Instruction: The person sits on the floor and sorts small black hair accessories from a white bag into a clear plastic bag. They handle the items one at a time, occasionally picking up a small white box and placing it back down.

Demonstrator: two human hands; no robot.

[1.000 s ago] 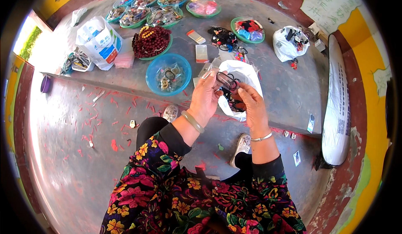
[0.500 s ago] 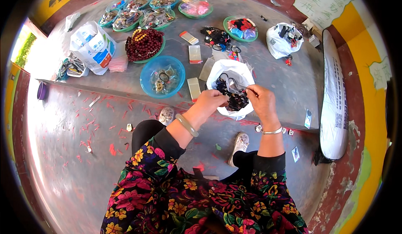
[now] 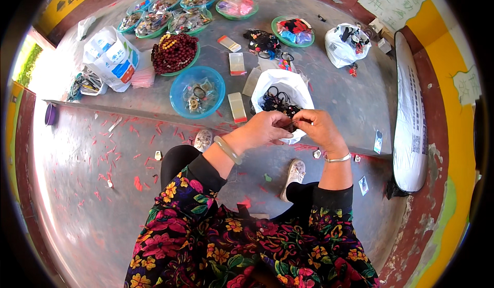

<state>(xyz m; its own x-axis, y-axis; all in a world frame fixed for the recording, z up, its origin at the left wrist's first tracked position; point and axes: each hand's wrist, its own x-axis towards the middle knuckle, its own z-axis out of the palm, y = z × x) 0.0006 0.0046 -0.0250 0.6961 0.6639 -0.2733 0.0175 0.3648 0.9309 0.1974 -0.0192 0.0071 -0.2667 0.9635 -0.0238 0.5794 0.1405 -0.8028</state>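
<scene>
A white plastic bag (image 3: 297, 84), its mouth rolled wide, stands at the platform's near edge. Black hair ties (image 3: 278, 102) lie heaped inside it. Over the bag's near rim my left hand (image 3: 268, 128) and my right hand (image 3: 318, 127) meet, fingertips pinched close together. Whatever sits between those fingertips is dark and small, mostly hidden by the fingers. Just left of the bag is a flat pale box with an orange end (image 3: 237, 108). Further left, a blue plastic basin (image 3: 176, 93) holds small clear packets with rings or bands in them.
Several green and blue basins (image 3: 189, 20) of packets fill the far left. Dark red beads (image 3: 175, 56) heap in another basin. Two more white bags stand at left (image 3: 110, 56) and right (image 3: 340, 51). A long white sack (image 3: 410, 118) lies along the right wall. Red scraps litter the floor.
Both hands have come together and nearer to me, over the bag's near rim. The clear wrapper seen between them earlier no longer shows. The view has shifted slightly.
</scene>
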